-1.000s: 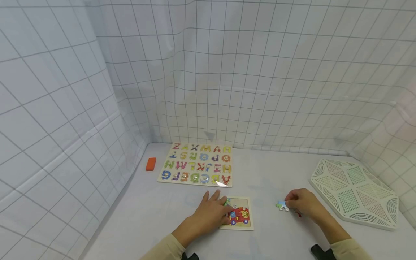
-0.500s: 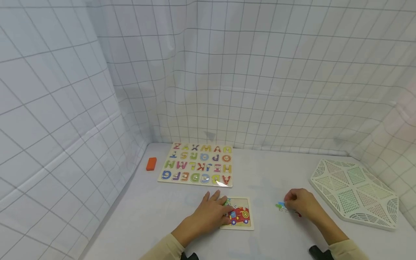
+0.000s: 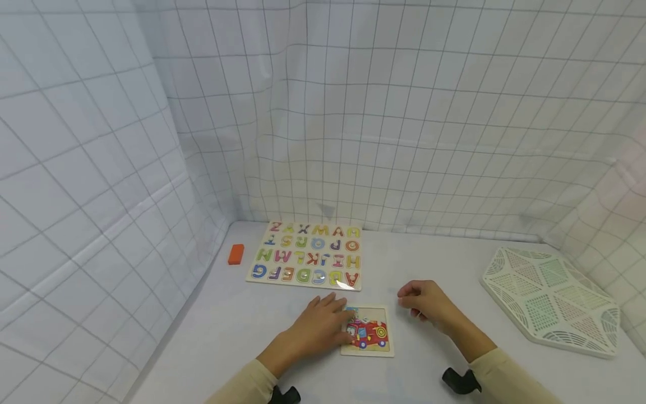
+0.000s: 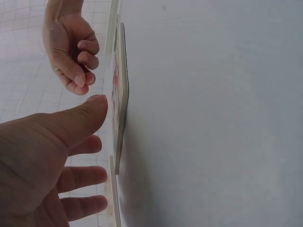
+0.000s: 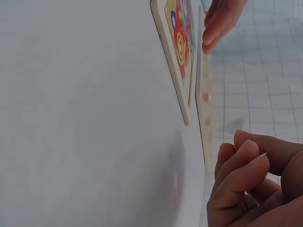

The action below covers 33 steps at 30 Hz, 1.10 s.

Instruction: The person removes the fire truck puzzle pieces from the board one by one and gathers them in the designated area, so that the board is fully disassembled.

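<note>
A small jigsaw puzzle [image 3: 370, 334] with a red vehicle in a pale wooden tray lies at the front middle. My left hand [image 3: 318, 326] is over the tray's left edge, its fingers extended; in the left wrist view these fingers [image 4: 84, 179] point at the board. Off the tray's upper right corner is my right hand [image 3: 429, 303], fingers curled inward with the thumb near the fingertips. Both wrist views show nothing between the right hand's fingers [image 5: 236, 175]. No loose puzzle pieces show on the table; the right hand and forearm cover part of it.
Behind the puzzle lies an alphabet board [image 3: 307, 258] of coloured letters. An orange block [image 3: 235, 254] sits to its left. At the right lies a white patterned hexagonal panel [image 3: 552, 303]. Gridded white cloth [image 3: 353, 140] closes in the back and sides.
My right hand has moved left towards the puzzle. The loose pieces earlier seen at its fingertips are out of sight, their spot now covered by my arm. My left hand has shifted slightly left.
</note>
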Tool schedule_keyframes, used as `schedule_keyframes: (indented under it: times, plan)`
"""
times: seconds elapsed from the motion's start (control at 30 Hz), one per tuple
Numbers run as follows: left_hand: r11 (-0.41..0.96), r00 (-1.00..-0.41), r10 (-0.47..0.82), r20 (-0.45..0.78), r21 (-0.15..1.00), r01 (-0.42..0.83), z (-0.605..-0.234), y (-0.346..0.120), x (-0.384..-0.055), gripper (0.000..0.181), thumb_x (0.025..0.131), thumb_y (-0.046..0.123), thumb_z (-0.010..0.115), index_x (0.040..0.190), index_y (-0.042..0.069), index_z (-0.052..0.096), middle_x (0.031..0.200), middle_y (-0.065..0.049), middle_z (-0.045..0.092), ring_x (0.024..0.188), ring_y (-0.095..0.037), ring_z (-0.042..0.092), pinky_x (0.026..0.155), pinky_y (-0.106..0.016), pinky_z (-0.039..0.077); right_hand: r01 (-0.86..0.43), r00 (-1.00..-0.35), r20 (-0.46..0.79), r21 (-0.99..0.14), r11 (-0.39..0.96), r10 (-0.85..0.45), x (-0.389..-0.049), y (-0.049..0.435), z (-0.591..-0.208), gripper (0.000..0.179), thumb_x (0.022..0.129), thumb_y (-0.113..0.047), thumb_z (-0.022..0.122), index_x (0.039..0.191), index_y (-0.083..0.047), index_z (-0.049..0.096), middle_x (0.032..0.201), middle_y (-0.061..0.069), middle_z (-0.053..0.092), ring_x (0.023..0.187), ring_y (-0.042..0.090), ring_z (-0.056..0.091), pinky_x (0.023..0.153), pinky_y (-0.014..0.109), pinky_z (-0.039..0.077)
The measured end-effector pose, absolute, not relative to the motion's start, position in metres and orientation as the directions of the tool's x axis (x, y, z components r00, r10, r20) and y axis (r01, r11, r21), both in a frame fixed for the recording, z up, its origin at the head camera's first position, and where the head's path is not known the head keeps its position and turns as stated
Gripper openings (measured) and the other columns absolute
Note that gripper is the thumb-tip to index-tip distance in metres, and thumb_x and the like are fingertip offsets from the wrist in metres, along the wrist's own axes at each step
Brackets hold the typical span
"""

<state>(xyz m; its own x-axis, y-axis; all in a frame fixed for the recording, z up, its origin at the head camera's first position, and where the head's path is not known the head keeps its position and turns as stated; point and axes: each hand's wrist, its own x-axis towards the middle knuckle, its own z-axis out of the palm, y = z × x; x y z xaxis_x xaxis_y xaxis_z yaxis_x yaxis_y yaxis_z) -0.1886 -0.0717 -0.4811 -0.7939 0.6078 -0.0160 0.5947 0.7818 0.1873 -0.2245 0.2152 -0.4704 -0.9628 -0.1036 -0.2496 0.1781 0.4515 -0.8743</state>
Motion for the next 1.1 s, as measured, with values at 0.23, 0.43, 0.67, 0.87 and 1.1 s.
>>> schedule_keyframes:
  times: [0.23,0.43,0.67,0.87,1.1]
  plan:
    - [0.817,-0.822,0.568,-0.044,0.149,0.556,-0.483,-0.075,-0.189,0.076,0.089,0.066,0.065,0.145,0.015,0.057,0.151,-0.004,0.054,0.147,-0.033,0.04,0.117,-0.057,0.035,0.159,-0.944,-0.26,-0.898,0.41,-0.204,-0.229,0.18,-0.473,0.015,0.089,-0.009,0.072,0.101,0.0,0.069,0.077,0.006,0.06,0.06,0.016,0.051,0.05,0.026,0.04]
    - [0.829,-0.831,0.554,-0.052,0.124,0.545,-0.485,-0.073,-0.188,0.081,0.086,0.068,0.068,0.143,0.012,0.059,0.151,-0.004,0.054,0.147,-0.034,0.039,0.117,-0.057,0.033,0.142,-0.917,-0.272,-0.906,0.399,-0.292,-0.228,0.154,-0.476,0.013,0.09,-0.008,0.07,0.101,0.0,0.069,0.076,0.005,0.062,0.056,0.014,0.05,0.049,0.023,0.041]
    - [0.829,-0.83,0.555,-0.06,0.116,0.547,-0.486,-0.072,-0.189,0.082,0.084,0.069,0.069,0.143,0.012,0.059,0.152,-0.003,0.053,0.148,-0.034,0.038,0.117,-0.058,0.033,0.131,-0.904,-0.276,-0.905,0.404,-0.325,-0.226,0.137,-0.479,0.014,0.087,-0.004,0.07,0.1,0.002,0.069,0.073,0.006,0.063,0.054,0.012,0.049,0.047,0.02,0.041]
    - [0.829,-0.829,0.556,-0.065,0.113,0.547,-0.484,-0.073,-0.19,0.082,0.084,0.069,0.069,0.143,0.012,0.059,0.152,-0.003,0.053,0.148,-0.034,0.037,0.118,-0.059,0.032,0.091,-0.909,-0.269,-0.875,0.476,-0.32,-0.224,0.128,-0.479,0.016,0.088,-0.008,0.071,0.103,-0.001,0.072,0.08,0.005,0.066,0.057,0.012,0.054,0.053,0.022,0.047]
    - [0.822,-0.821,0.568,-0.063,0.101,0.561,-0.485,-0.073,-0.191,0.083,0.084,0.07,0.068,0.143,0.012,0.059,0.152,-0.003,0.053,0.148,-0.035,0.038,0.118,-0.059,0.032,0.118,-0.916,-0.279,-0.875,0.47,-0.289,-0.218,0.129,-0.475,0.027,0.09,-0.01,0.071,0.113,0.002,0.072,0.082,0.007,0.069,0.057,0.013,0.057,0.054,0.022,0.051]
